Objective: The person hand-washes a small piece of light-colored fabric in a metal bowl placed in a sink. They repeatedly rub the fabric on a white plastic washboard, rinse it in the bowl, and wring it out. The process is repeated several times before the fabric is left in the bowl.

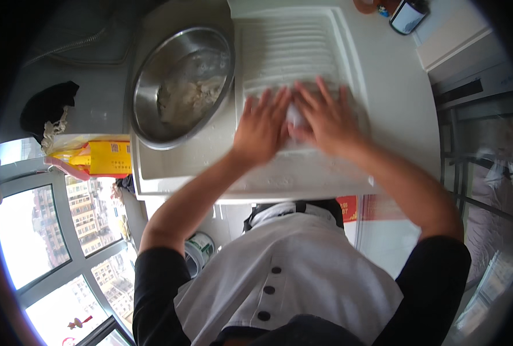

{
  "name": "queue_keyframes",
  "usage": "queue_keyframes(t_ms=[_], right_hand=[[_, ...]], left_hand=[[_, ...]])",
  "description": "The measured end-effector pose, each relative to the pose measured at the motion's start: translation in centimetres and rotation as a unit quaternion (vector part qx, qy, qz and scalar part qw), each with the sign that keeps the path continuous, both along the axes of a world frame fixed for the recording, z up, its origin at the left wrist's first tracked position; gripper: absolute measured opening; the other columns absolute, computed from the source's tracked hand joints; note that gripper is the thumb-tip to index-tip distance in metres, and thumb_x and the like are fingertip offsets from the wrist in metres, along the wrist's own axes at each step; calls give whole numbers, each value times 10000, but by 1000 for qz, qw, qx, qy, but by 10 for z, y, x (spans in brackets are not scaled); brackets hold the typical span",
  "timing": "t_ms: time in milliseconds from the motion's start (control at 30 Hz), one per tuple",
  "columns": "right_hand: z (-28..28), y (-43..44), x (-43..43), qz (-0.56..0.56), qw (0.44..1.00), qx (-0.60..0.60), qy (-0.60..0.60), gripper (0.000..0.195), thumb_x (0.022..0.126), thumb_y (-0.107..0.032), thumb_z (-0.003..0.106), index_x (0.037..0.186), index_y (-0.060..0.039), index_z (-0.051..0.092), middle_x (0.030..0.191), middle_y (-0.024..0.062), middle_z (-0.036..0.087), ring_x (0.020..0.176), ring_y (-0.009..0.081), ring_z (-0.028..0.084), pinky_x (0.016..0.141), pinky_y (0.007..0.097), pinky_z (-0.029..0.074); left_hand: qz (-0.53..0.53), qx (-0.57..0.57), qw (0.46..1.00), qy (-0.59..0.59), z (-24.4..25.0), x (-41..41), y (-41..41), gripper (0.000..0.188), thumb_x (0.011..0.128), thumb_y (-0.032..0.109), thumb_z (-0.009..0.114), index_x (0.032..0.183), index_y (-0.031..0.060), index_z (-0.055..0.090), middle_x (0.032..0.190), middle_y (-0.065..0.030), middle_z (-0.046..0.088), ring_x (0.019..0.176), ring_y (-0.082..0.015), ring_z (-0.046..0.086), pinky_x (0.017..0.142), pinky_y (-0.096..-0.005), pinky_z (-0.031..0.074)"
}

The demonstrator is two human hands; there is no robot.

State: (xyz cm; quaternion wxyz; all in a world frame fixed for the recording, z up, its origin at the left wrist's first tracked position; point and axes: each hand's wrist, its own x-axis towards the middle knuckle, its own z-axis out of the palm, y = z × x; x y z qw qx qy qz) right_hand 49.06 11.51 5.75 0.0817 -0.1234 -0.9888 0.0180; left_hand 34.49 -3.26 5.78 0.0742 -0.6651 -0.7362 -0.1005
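Both hands lie side by side, palms down, on the lower part of a ridged washboard [289, 39] built into a pale laundry sink. My left hand [263, 125] has its fingers spread a little. My right hand [325, 121] is slightly blurred, its fingers apart. Between and under them shows something whitish [296, 116], too blurred and covered to name; whether either hand grips it cannot be told. Left of the washboard, a steel basin [146, 116] stands tilted in the sink, holding water and pale, wet cloth-like material [191, 101].
A dark bottle with a white label [408, 18] stands at the back right corner. Left of the sink are a black cloth item [48, 108], a yellow package [109, 158] and a window [35, 233]. A bucket [201, 251] stands below the sink's front edge.
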Motion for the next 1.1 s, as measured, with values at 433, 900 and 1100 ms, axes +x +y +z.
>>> queue_keyframes(t_ms=[433,900,1100], right_hand=[[8,0,2,5,999,3,-36,830,887,-754,262,1486,-189,364,1585,43,239,1463,363,166,1005,773,157],[10,13,-11,-10,999,-8,-34,788,911,-697,335,1492,-164,342,1585,56,240,1459,344,191,1072,680,168],[3,81,-117,-162,983,-79,20,556,993,-569,281,1464,-286,368,1578,32,263,1435,385,237,995,739,250]], left_hand=[[11,-22,1000,-11,4,-3,6,631,956,302,464,1516,102,252,1518,-164,347,1379,-358,368,1071,-598,311],[0,25,999,-38,-1,-8,7,650,954,375,465,1518,131,255,1523,-157,336,1345,-415,387,1015,-669,316],[142,116,974,-130,-26,-91,121,498,1004,302,364,1407,14,404,1457,-284,365,1322,-511,343,1107,-464,338]])
